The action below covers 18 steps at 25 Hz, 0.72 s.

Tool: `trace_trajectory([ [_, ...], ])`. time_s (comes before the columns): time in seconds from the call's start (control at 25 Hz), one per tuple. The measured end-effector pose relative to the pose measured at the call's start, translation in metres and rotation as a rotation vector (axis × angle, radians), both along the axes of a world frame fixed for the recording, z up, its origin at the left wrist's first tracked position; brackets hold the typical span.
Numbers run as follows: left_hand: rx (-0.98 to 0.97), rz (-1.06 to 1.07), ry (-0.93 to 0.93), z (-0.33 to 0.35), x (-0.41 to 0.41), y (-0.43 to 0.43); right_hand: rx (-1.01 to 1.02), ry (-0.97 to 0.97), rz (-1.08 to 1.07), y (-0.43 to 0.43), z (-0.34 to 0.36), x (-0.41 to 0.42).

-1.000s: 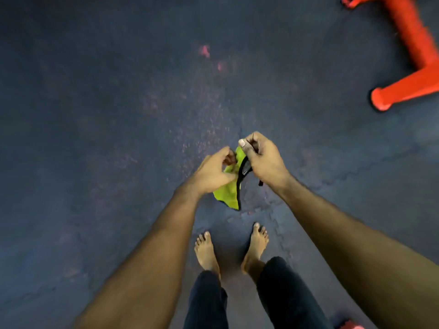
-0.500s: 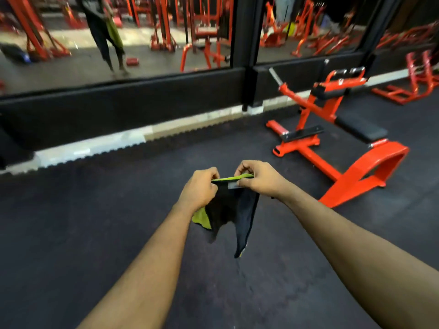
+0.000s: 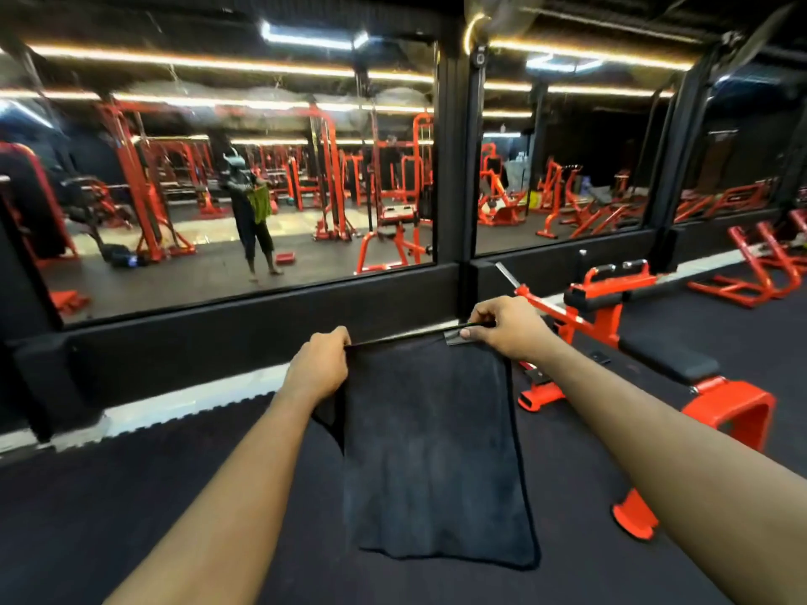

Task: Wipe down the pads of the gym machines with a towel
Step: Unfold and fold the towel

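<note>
Head view puts the towel (image 3: 432,451) in the centre of the frame, spread open in front of you between both hands. Your left hand (image 3: 321,371) grips the upper left corner, with the fingers curled over the top edge into a fist and a fold of cloth bunched just below it. Your right hand (image 3: 508,327) pinches the upper right corner, the thumb pressed against curled fingers. It sits just beside a small grey label (image 3: 456,338) at the top hem.

The top edge runs taut from one hand to the other and slopes upward toward the right, with a thin green line showing along it. The side facing you is black. The cloth hangs flat and its rounded bottom edge hangs free in the lower centre of the frame, in front of the dark floor (image 3: 131,495).

At the right of the frame a red machine (image 3: 725,408) stands on the floor. Its long black seat pad (image 3: 668,360) lies at middle right, and a shorter upper pad (image 3: 594,301) sits higher, just right of your right hand in the picture. The towel is apart from both pads.

Across the upper half, a mirror (image 3: 305,264) in black framing reflects rows of red equipment under strip lights. Your reflection (image 3: 251,211) stands in the left panel, where the cloth's far side shows green. More red frames stand at the far right edge.
</note>
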State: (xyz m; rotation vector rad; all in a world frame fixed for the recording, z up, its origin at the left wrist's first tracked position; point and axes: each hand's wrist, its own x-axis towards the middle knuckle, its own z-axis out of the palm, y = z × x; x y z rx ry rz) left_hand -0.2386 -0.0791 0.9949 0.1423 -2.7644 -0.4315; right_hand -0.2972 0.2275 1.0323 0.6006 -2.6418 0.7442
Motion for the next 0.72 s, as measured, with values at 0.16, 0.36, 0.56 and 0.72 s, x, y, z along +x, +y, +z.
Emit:
trace_trajectory([
  [0.16,-0.092,0.064,0.040,0.019,-0.004,0.012,-0.001,0.034,-0.017,0.024,0.016,-0.009],
  [0.36,-0.177,0.142,0.259,0.040,0.000,0.019,-0.041,0.029,-0.119,0.041,0.030,-0.012],
  [0.56,-0.177,0.080,0.497,0.066,0.013,0.007,-0.135,0.088,-0.102,0.048,0.041,-0.012],
  [0.72,-0.133,0.020,0.707,0.079,0.024,-0.001,-0.217,0.140,-0.051,0.046,0.047,-0.011],
])
